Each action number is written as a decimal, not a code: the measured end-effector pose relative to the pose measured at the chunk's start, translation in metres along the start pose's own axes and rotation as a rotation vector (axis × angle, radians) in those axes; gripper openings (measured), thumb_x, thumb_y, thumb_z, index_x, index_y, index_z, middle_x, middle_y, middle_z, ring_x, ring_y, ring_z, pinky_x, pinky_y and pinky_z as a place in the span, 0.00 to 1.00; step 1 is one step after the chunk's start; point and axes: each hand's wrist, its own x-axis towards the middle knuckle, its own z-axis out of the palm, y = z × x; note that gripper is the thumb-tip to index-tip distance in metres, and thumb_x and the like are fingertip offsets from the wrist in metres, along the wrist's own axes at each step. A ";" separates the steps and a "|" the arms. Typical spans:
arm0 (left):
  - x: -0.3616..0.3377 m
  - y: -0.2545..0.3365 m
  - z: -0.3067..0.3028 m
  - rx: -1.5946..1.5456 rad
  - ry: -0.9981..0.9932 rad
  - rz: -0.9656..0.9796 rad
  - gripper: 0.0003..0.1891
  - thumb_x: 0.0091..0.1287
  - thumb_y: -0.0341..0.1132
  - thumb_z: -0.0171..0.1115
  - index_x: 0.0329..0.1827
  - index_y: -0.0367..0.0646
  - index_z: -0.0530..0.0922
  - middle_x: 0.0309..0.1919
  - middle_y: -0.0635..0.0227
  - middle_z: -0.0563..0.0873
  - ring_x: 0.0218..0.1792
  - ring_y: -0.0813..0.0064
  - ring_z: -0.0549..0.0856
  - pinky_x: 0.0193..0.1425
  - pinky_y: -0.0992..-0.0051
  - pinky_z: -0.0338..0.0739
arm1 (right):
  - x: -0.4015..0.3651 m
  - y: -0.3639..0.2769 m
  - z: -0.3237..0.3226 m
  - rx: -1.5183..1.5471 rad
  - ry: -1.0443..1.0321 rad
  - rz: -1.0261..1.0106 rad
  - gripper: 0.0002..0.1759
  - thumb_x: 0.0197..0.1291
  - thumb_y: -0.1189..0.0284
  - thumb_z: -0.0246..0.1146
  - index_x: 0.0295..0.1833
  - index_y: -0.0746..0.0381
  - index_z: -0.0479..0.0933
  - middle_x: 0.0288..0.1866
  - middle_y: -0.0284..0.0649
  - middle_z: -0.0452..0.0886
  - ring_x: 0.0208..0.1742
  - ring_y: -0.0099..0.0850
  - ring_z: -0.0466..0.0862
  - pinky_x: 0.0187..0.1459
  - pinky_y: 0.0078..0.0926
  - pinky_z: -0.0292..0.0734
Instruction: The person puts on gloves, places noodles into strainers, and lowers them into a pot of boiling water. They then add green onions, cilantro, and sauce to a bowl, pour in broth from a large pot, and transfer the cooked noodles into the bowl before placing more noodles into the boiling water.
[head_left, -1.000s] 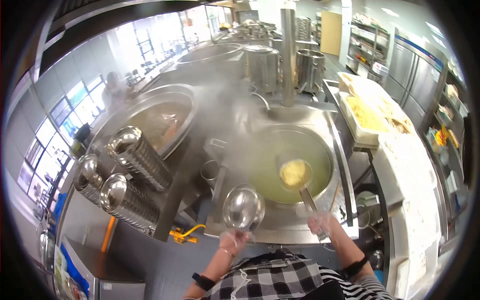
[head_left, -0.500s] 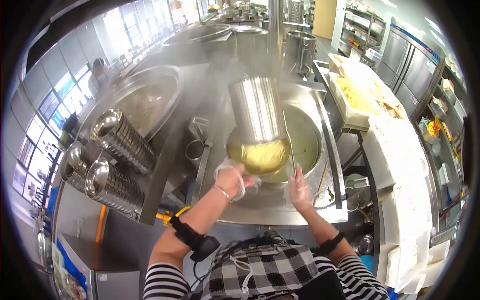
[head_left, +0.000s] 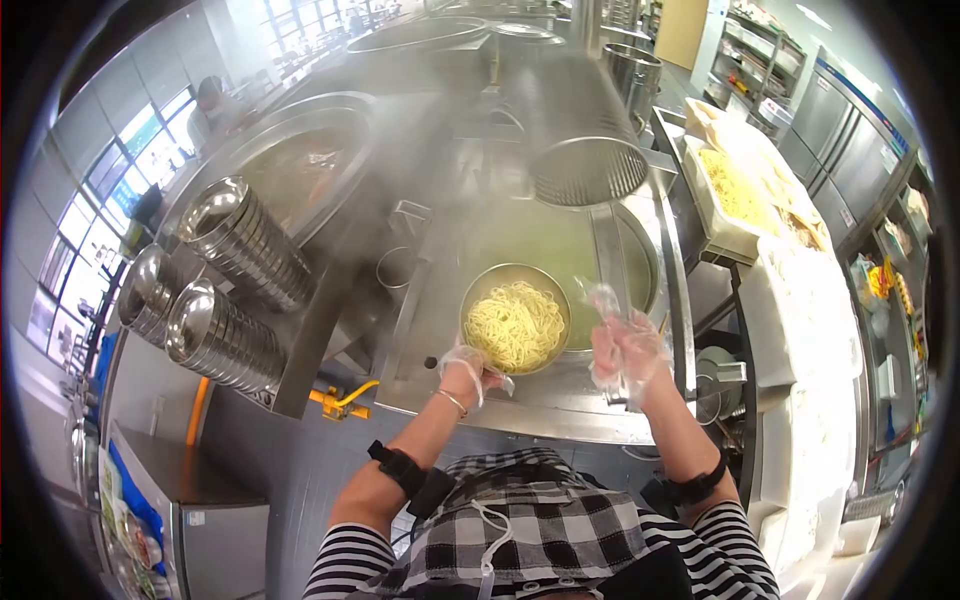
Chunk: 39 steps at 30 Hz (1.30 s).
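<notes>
My left hand (head_left: 473, 376), in a clear plastic glove, grips the near left rim of a round metal bowl (head_left: 566, 300). Pale yellow noodles (head_left: 515, 325) lie in the bowl, which is at the near edge of a round pot of cloudy greenish water (head_left: 560, 235). My right hand (head_left: 630, 355), also gloved, is closed around the long flat handle of a metal noodle strainer (head_left: 590, 172). The perforated cylinder is beyond the bowl, over the far part of the pot, its mouth facing me. Steam blurs its upper end.
Stacks of metal bowls (head_left: 240, 240) stand on the left counter. Behind them is a large steaming vat (head_left: 290, 180). White trays (head_left: 800, 300) line the right side, one holding yellow noodles (head_left: 735, 190). A yellow gas valve (head_left: 345, 398) sticks out below the counter. A person (head_left: 208, 110) is at the far left.
The strainer, tipped over the bowl before, has swung away and to the right. The noodles now rest in the bowl. My right hand has moved right; the bowl sits slightly lower in view.
</notes>
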 end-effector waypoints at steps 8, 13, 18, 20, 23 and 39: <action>-0.115 -0.009 -0.082 0.774 0.055 0.418 0.16 0.43 0.26 0.65 0.37 0.39 0.75 0.28 0.65 0.80 0.29 0.69 0.81 0.37 0.73 0.79 | 0.012 0.067 -0.058 0.720 -0.294 0.417 0.25 0.51 0.69 0.56 0.52 0.73 0.61 0.27 0.36 0.67 0.27 0.27 0.70 0.26 0.21 0.66; -0.211 0.000 -0.075 -0.432 0.523 -0.081 0.18 0.42 0.27 0.65 0.39 0.39 0.75 0.31 0.65 0.79 0.30 0.68 0.81 0.41 0.72 0.79 | 0.046 0.130 -0.084 0.791 -0.163 0.397 0.36 0.46 0.71 0.59 0.58 0.76 0.53 0.35 0.40 0.70 0.34 0.26 0.73 0.33 0.22 0.72; -0.322 -0.038 -0.110 -0.378 0.766 -0.040 0.26 0.49 0.22 0.54 0.54 0.41 0.61 0.33 0.59 0.79 0.25 0.66 0.81 0.24 0.71 0.79 | 0.122 0.154 -0.100 0.928 -0.373 0.460 0.09 0.47 0.72 0.51 0.35 0.64 0.68 0.29 0.36 0.72 0.27 0.25 0.73 0.28 0.22 0.71; -0.341 -0.066 -0.107 -0.545 0.859 -0.029 0.26 0.49 0.21 0.54 0.54 0.41 0.62 0.31 0.61 0.78 0.24 0.68 0.81 0.21 0.73 0.77 | 0.239 0.252 -0.198 1.177 -0.428 0.420 0.06 0.49 0.72 0.51 0.33 0.62 0.68 0.28 0.34 0.69 0.28 0.25 0.73 0.31 0.23 0.73; -0.415 -0.093 -0.129 -0.589 0.952 0.028 0.25 0.50 0.21 0.53 0.54 0.41 0.62 0.31 0.61 0.78 0.23 0.67 0.81 0.21 0.73 0.77 | 0.156 0.221 -0.118 0.956 -0.158 0.372 0.10 0.57 0.67 0.47 0.36 0.61 0.70 0.31 0.36 0.71 0.33 0.25 0.73 0.35 0.24 0.74; -0.628 -0.129 -0.201 -0.765 1.312 0.291 0.37 0.48 0.28 0.60 0.63 0.44 0.54 0.40 0.62 0.76 0.41 0.73 0.75 0.39 0.74 0.73 | -0.218 0.430 0.442 -0.811 -1.524 0.489 0.32 0.58 0.65 0.55 0.65 0.61 0.51 0.51 0.40 0.71 0.50 0.26 0.71 0.51 0.22 0.67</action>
